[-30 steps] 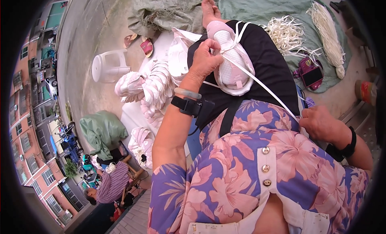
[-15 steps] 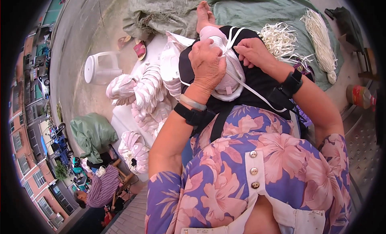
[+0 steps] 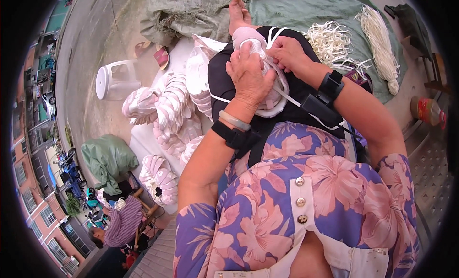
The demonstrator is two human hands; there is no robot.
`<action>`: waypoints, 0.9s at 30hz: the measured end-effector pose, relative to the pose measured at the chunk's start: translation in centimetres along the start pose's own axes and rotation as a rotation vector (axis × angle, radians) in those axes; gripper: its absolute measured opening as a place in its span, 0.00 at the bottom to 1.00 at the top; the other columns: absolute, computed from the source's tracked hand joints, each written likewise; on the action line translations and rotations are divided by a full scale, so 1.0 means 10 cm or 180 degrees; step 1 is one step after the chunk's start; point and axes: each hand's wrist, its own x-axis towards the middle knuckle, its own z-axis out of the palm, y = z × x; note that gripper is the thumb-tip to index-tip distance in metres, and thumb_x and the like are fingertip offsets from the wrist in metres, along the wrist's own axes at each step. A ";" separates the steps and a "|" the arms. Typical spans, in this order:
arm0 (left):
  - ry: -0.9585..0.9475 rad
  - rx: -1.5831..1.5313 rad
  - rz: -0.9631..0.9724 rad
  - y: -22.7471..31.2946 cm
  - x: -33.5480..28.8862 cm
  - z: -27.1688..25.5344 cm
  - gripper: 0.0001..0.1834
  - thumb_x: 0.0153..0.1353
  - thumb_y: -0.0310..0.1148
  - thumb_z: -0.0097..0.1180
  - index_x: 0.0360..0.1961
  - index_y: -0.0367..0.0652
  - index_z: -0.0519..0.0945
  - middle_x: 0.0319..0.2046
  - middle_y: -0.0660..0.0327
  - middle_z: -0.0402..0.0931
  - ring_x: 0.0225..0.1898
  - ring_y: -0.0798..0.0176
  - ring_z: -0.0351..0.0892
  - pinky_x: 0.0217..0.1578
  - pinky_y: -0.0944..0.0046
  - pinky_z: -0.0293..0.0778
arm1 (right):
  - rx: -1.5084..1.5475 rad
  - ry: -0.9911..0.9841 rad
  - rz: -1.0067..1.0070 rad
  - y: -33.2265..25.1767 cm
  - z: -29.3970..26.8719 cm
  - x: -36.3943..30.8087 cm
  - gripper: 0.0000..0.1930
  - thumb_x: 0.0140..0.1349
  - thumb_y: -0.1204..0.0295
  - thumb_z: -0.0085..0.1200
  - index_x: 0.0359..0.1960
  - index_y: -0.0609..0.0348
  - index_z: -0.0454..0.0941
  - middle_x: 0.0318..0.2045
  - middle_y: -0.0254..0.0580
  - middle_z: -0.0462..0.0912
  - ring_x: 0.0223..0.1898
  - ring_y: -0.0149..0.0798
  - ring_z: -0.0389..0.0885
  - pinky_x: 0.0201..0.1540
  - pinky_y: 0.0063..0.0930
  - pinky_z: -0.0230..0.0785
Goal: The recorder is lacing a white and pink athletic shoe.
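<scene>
The loosely open left hand (image 3: 251, 73) rests on a mesh-textured, pale-pink shoe upper (image 3: 258, 46); the right hand (image 3: 288, 56) pinches flat white lace (image 3: 290, 99).

shoe upper (image 3: 258, 48) matt mesh cloth; stool (image 3: 106, 82) smooth plastic

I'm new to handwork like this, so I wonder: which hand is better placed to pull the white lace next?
Probably the right hand: its bent fingers are at the white lace, while the left hand lies across the pink shoe upper, perhaps steadying it.
</scene>
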 end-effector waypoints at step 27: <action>0.0086 -0.0602 -0.0033 -0.05 0.16 0.03 0.22 0.37 0.28 0.59 0.35 0.40 0.65 0.51 0.48 0.61 0.50 0.43 0.62 0.49 0.50 0.61 | -0.2073 -0.0287 -0.1765 -0.04 -0.15 -0.16 0.21 0.37 0.75 0.55 0.39 0.65 0.73 0.28 0.48 0.75 0.31 0.46 0.75 0.33 0.34 0.68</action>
